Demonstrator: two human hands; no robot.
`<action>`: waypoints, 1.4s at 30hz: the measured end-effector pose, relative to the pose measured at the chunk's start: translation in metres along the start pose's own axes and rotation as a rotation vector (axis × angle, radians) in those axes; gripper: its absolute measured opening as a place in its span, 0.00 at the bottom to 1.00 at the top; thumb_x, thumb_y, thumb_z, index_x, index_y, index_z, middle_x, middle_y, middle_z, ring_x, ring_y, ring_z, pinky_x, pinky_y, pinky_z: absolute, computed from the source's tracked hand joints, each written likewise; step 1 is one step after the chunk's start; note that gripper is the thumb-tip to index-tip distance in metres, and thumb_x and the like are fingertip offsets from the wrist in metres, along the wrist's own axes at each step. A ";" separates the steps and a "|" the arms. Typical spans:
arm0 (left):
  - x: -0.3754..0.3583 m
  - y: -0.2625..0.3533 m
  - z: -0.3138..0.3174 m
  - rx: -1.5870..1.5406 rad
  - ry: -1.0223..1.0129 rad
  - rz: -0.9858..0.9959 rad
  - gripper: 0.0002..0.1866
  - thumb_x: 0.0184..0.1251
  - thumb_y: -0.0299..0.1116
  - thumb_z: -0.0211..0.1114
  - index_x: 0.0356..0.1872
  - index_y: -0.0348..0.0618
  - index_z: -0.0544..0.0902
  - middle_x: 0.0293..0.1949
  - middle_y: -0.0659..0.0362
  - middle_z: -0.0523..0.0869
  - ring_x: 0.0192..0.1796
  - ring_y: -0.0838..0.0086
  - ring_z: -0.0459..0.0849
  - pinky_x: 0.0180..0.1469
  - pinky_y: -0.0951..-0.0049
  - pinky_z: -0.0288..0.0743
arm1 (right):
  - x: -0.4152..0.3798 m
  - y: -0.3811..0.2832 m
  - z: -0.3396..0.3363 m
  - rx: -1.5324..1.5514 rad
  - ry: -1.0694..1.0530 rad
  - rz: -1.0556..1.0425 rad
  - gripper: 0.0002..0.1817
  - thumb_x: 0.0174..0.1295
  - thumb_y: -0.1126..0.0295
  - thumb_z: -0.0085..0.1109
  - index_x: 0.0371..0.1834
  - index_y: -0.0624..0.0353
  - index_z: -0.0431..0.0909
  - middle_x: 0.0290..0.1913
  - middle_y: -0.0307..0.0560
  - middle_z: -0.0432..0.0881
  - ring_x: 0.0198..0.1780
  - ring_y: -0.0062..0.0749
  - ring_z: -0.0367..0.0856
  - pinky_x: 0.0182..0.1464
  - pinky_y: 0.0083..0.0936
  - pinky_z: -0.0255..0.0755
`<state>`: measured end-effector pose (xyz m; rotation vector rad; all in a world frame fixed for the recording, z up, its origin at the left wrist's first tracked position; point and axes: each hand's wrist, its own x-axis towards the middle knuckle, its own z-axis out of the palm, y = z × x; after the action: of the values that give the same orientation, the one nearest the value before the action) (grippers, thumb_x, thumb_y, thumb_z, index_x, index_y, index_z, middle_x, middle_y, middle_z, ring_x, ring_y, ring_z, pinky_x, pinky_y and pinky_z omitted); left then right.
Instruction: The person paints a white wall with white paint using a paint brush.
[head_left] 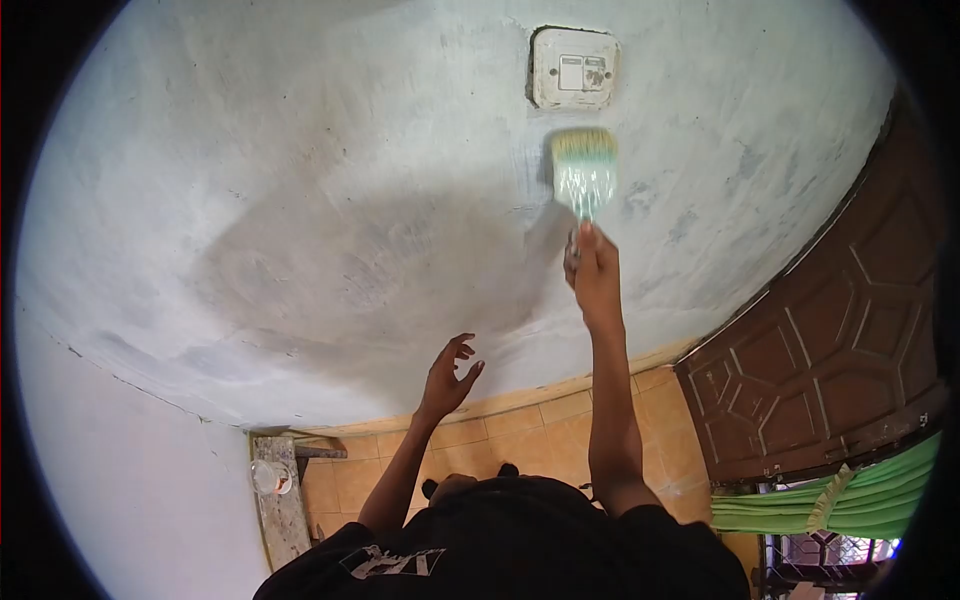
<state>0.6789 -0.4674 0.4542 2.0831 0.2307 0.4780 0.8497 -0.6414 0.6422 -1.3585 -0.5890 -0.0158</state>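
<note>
My right hand (pixel 594 270) is closed round the handle of a wide paintbrush (pixel 586 172), raised in front of the wall (pixel 430 150). Its pale yellow bristles point up, just below a white light switch (pixel 577 68) whose plate is stained. A light green, shiny band runs below the bristles toward the handle. Lower and to the left, my left hand (pixel 448 380) is held up near the wall with nothing in it, its fingers curved and apart from the thumb.
A worn bench (pixel 283 520) stands at lower left with a clear container (pixel 268 477) on it. To the right are a dark brown panelled door (pixel 820 340) and a green curtain (pixel 830 500). Orange tiles (pixel 460 437) cover the floor along the wall's foot.
</note>
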 end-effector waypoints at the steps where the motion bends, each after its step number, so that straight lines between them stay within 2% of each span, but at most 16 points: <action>1: 0.001 0.000 0.001 -0.001 -0.002 -0.002 0.29 0.66 0.35 0.71 0.67 0.50 0.72 0.47 0.56 0.84 0.50 0.67 0.84 0.50 0.62 0.79 | 0.009 -0.006 0.002 0.012 -0.014 -0.014 0.23 0.81 0.49 0.44 0.27 0.49 0.62 0.21 0.26 0.59 0.20 0.08 0.54 0.19 0.13 0.50; 4: 0.008 0.004 -0.001 -0.002 0.004 0.008 0.29 0.66 0.35 0.71 0.67 0.50 0.72 0.47 0.56 0.85 0.50 0.66 0.84 0.50 0.62 0.79 | 0.010 0.018 0.001 0.090 -0.020 0.055 0.23 0.81 0.50 0.43 0.27 0.49 0.62 0.21 0.26 0.58 0.20 0.09 0.54 0.20 0.13 0.49; 6: 0.005 0.008 0.001 -0.008 0.008 0.009 0.29 0.66 0.35 0.71 0.67 0.50 0.72 0.47 0.56 0.85 0.50 0.66 0.84 0.50 0.62 0.79 | -0.004 0.056 -0.007 -0.056 -0.005 0.009 0.23 0.81 0.49 0.43 0.28 0.49 0.62 0.20 0.26 0.58 0.20 0.09 0.54 0.20 0.13 0.49; 8: 0.003 0.008 0.003 -0.009 0.000 0.000 0.29 0.67 0.35 0.71 0.67 0.50 0.72 0.47 0.56 0.85 0.50 0.66 0.84 0.50 0.62 0.79 | -0.031 0.066 -0.013 0.012 -0.008 0.104 0.23 0.80 0.48 0.44 0.28 0.48 0.62 0.20 0.26 0.58 0.19 0.09 0.54 0.19 0.13 0.49; 11: 0.004 0.007 0.002 -0.002 -0.004 -0.006 0.29 0.67 0.35 0.71 0.67 0.50 0.72 0.47 0.56 0.85 0.50 0.66 0.84 0.50 0.62 0.79 | -0.036 0.030 -0.012 -0.047 0.006 0.141 0.24 0.80 0.47 0.45 0.27 0.48 0.62 0.20 0.25 0.58 0.19 0.08 0.54 0.19 0.13 0.48; 13: 0.001 0.006 0.003 -0.004 -0.011 -0.013 0.29 0.67 0.35 0.71 0.67 0.50 0.72 0.47 0.56 0.85 0.50 0.66 0.84 0.49 0.62 0.79 | -0.013 0.013 -0.006 -0.058 0.021 -0.034 0.24 0.79 0.46 0.45 0.27 0.49 0.63 0.20 0.25 0.57 0.20 0.08 0.53 0.19 0.12 0.48; 15: 0.003 0.005 0.005 -0.012 -0.009 -0.009 0.29 0.66 0.35 0.71 0.67 0.50 0.72 0.47 0.56 0.85 0.49 0.66 0.84 0.49 0.62 0.79 | 0.008 -0.013 0.002 0.007 -0.008 0.016 0.24 0.80 0.47 0.44 0.27 0.49 0.63 0.21 0.25 0.57 0.20 0.08 0.53 0.19 0.12 0.48; 21: 0.000 0.004 0.008 -0.018 0.004 -0.009 0.29 0.66 0.35 0.71 0.67 0.50 0.71 0.46 0.56 0.85 0.49 0.67 0.84 0.48 0.63 0.79 | -0.030 0.056 -0.003 0.056 -0.003 0.201 0.23 0.81 0.50 0.44 0.27 0.48 0.62 0.20 0.25 0.57 0.20 0.08 0.53 0.20 0.13 0.49; 24: -0.001 0.005 0.006 -0.007 0.000 -0.006 0.30 0.66 0.35 0.71 0.68 0.51 0.71 0.47 0.56 0.85 0.49 0.66 0.84 0.49 0.62 0.79 | -0.051 0.072 -0.016 -0.045 -0.046 0.129 0.22 0.80 0.52 0.47 0.28 0.52 0.65 0.18 0.27 0.60 0.19 0.11 0.56 0.20 0.16 0.53; 27: -0.001 0.004 0.001 0.014 0.003 -0.007 0.30 0.66 0.35 0.71 0.68 0.51 0.71 0.47 0.56 0.85 0.49 0.66 0.84 0.49 0.62 0.79 | -0.042 0.026 -0.029 -0.470 -0.033 -0.127 0.18 0.79 0.57 0.51 0.32 0.58 0.70 0.17 0.35 0.65 0.19 0.19 0.60 0.22 0.24 0.58; 31: 0.001 0.005 -0.001 0.006 0.006 -0.013 0.30 0.66 0.35 0.72 0.68 0.52 0.71 0.47 0.56 0.85 0.49 0.66 0.85 0.49 0.62 0.80 | -0.013 -0.067 -0.053 -0.875 -0.116 -0.235 0.10 0.73 0.67 0.60 0.39 0.63 0.74 0.20 0.54 0.71 0.19 0.38 0.65 0.26 0.33 0.63; 32: 0.001 0.006 -0.001 0.003 0.008 -0.016 0.30 0.66 0.35 0.72 0.68 0.52 0.71 0.47 0.56 0.85 0.50 0.66 0.85 0.49 0.62 0.80 | -0.006 -0.096 -0.052 -0.959 -0.129 -0.213 0.12 0.68 0.67 0.64 0.45 0.65 0.80 0.30 0.63 0.81 0.34 0.60 0.81 0.36 0.42 0.73; 33: 0.001 0.007 -0.001 0.000 0.010 -0.018 0.30 0.66 0.35 0.72 0.68 0.52 0.71 0.47 0.57 0.85 0.50 0.66 0.85 0.49 0.62 0.80 | 0.004 -0.111 -0.058 -1.012 -0.145 -0.352 0.14 0.65 0.63 0.68 0.41 0.66 0.83 0.31 0.61 0.83 0.33 0.57 0.82 0.37 0.39 0.74; 38: 0.000 0.006 0.005 -0.016 0.003 -0.024 0.30 0.66 0.35 0.72 0.68 0.52 0.71 0.47 0.56 0.85 0.50 0.66 0.85 0.49 0.62 0.79 | 0.048 -0.169 -0.050 -1.307 -0.416 -0.419 0.16 0.53 0.62 0.77 0.37 0.63 0.87 0.33 0.55 0.86 0.36 0.51 0.83 0.44 0.39 0.76; 41: 0.001 0.007 0.008 -0.029 -0.006 -0.024 0.29 0.66 0.35 0.71 0.68 0.51 0.71 0.47 0.56 0.85 0.49 0.66 0.84 0.49 0.62 0.79 | 0.064 -0.173 -0.034 -1.344 -0.409 -0.405 0.16 0.48 0.63 0.80 0.35 0.62 0.87 0.33 0.55 0.87 0.39 0.49 0.83 0.47 0.40 0.76; 42: 0.002 0.008 0.008 -0.034 -0.002 -0.023 0.29 0.66 0.35 0.71 0.68 0.51 0.71 0.47 0.56 0.85 0.49 0.66 0.84 0.49 0.62 0.79 | 0.070 -0.168 -0.035 -1.261 -0.386 -0.510 0.18 0.44 0.64 0.81 0.35 0.62 0.87 0.32 0.54 0.87 0.35 0.47 0.83 0.44 0.37 0.77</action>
<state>0.6837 -0.4776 0.4579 2.0454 0.2436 0.4625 0.8651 -0.6906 0.8202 -2.3992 -1.3637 -0.6432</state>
